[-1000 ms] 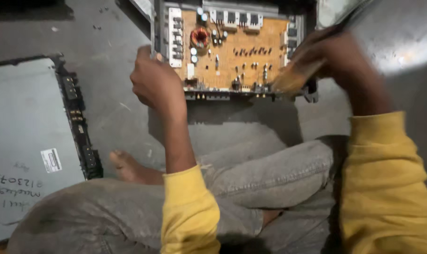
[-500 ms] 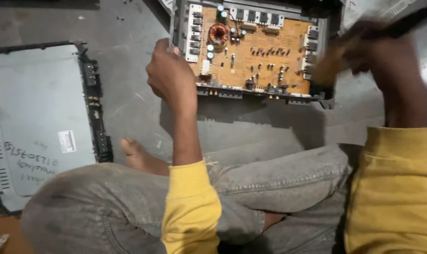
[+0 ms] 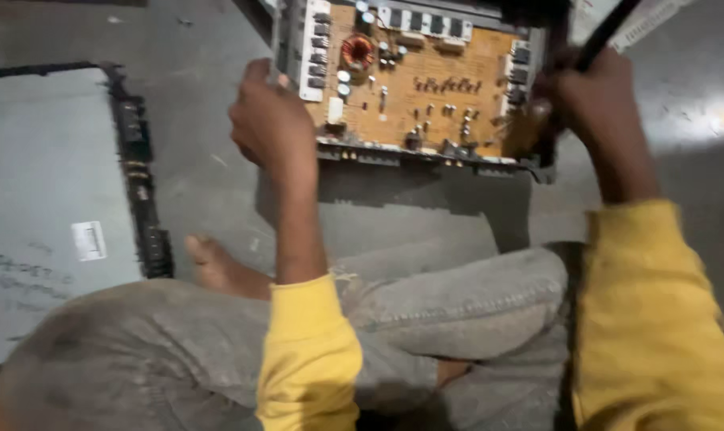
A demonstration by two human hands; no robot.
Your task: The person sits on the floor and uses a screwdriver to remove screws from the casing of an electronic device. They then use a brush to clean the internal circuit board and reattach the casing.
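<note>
Compared with half a second back, the view is sliding left and the orange-brown circuit board in its grey metal chassis (image 3: 414,88) is sitting closer to the top centre of the frame, while the flat grey metal cover panel (image 3: 47,207) is drifting further toward the left edge. The left hand (image 3: 272,120) is curling closed around the chassis's left edge, just below the upper middle of the frame. The right hand (image 3: 593,108), at the upper right, is clenching a dark rod-shaped tool (image 3: 609,32) against the board's right end; blur is hiding the tool's tip. The board is lying between the two hands, on the grey concrete floor (image 3: 202,160), above the person's folded grey-trousered legs (image 3: 457,303).
</note>
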